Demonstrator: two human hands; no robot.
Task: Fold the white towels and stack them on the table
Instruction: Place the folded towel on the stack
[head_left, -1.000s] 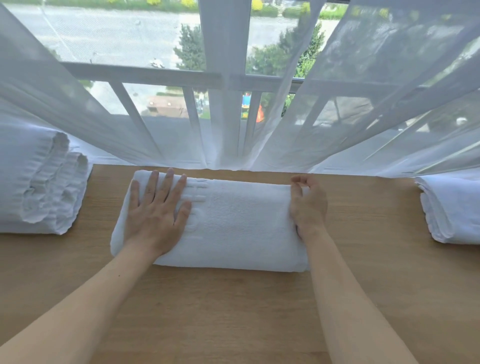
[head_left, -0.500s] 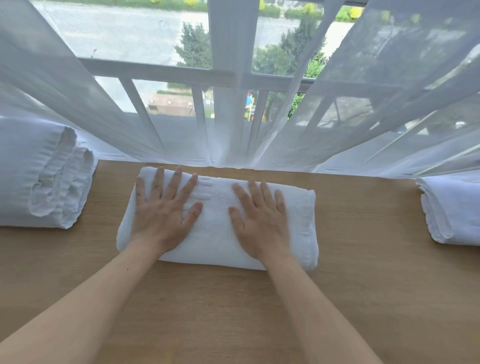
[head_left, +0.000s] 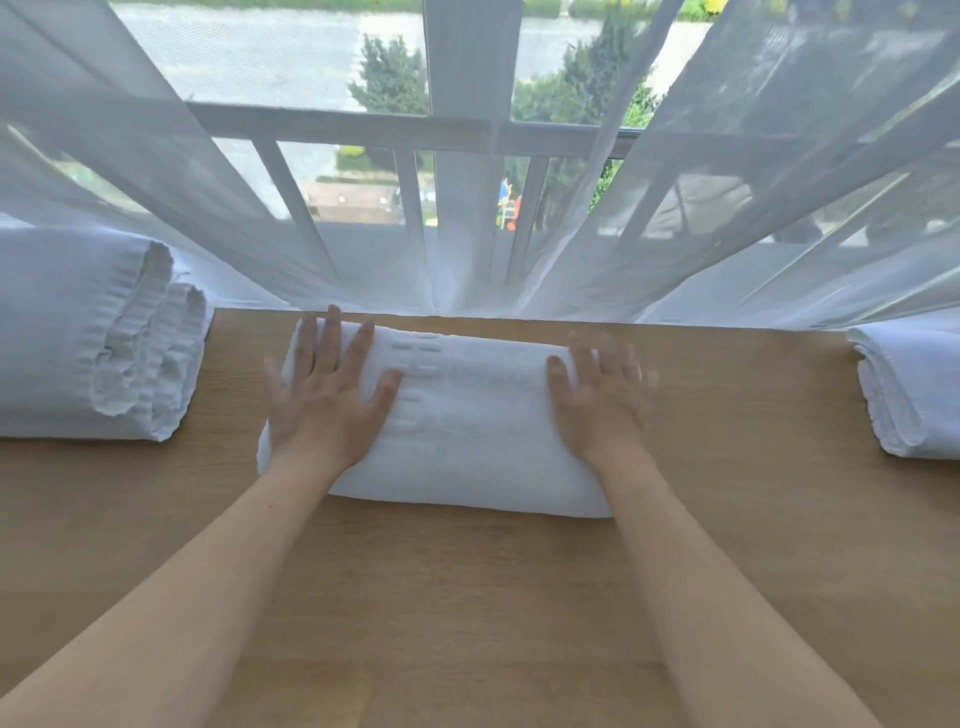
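Note:
A folded white towel (head_left: 467, 431) lies across the middle of the wooden table (head_left: 467, 597), close to its far edge. My left hand (head_left: 327, 405) rests flat on the towel's left end, fingers spread. On the right end, my right hand (head_left: 597, 400) lies flat with the palm down and looks blurred by motion. Neither hand grips the cloth. A stack of folded white towels (head_left: 93, 338) sits at the left edge of the table. Another folded white towel (head_left: 914, 389) lies at the right edge, partly out of view.
Sheer white curtains (head_left: 727, 182) hang down to the table's far edge, right behind the towel. Behind them are a window frame and a balcony railing (head_left: 457, 130). Bare wood stretches between the towel and me.
My right hand slid from the towel's middle out to its right end. My left hand stayed flat on the left end. The view shifted slightly.

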